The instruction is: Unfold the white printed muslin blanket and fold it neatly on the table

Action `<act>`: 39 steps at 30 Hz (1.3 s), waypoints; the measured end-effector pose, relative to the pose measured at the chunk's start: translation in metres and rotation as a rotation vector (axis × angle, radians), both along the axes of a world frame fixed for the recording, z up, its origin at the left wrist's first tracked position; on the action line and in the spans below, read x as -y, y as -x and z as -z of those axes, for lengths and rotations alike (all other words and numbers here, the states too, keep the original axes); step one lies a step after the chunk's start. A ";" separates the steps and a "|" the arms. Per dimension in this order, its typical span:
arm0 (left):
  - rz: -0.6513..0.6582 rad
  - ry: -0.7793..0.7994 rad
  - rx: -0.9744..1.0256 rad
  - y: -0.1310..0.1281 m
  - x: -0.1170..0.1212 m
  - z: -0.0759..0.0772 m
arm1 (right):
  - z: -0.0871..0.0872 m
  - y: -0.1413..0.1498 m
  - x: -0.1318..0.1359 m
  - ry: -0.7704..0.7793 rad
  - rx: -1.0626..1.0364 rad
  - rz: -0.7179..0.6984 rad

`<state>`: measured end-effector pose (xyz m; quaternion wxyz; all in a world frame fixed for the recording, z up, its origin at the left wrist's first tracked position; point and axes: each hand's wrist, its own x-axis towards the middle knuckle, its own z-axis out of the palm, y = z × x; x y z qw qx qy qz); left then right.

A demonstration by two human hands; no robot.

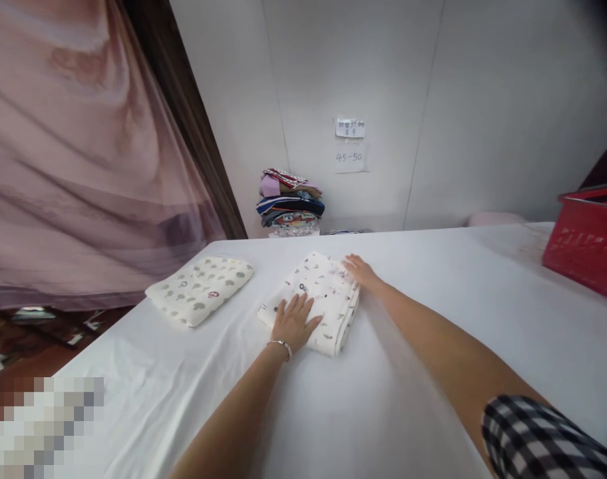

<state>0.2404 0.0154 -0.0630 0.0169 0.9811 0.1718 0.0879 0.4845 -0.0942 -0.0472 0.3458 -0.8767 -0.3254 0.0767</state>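
A folded white cloth with small printed figures lies on the white-covered table, its stacked layers showing along the right edge. My left hand rests flat on its near left part, fingers spread, a bracelet at the wrist. At the far right corner of the same cloth, my right hand touches the edge with its fingers stretched out. To the left lies a second folded cloth, cream with grey-green and red prints, apart from both hands.
A red basket stands at the table's right. Beyond the far edge rises a pile of folded fabrics against the wall, near two paper notes. A pink curtain hangs at the left. The lower left corner is pixelated.
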 end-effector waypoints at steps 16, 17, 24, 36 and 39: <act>-0.039 0.328 -0.012 -0.119 0.049 -0.062 | 0.011 -0.006 0.036 -0.576 -0.805 0.312; -0.052 0.327 -0.022 -0.133 0.052 -0.061 | 0.012 -0.006 0.034 -0.591 -0.806 0.313; -0.208 0.350 -0.042 -0.190 0.050 -0.044 | 0.025 -0.012 0.031 -0.655 -0.782 0.248; -0.240 0.525 0.031 -0.196 0.040 -0.044 | 0.030 -0.016 0.028 -0.658 -0.748 0.221; -0.221 0.494 0.054 -0.195 0.047 -0.046 | 0.031 -0.016 0.028 -0.661 -0.740 0.220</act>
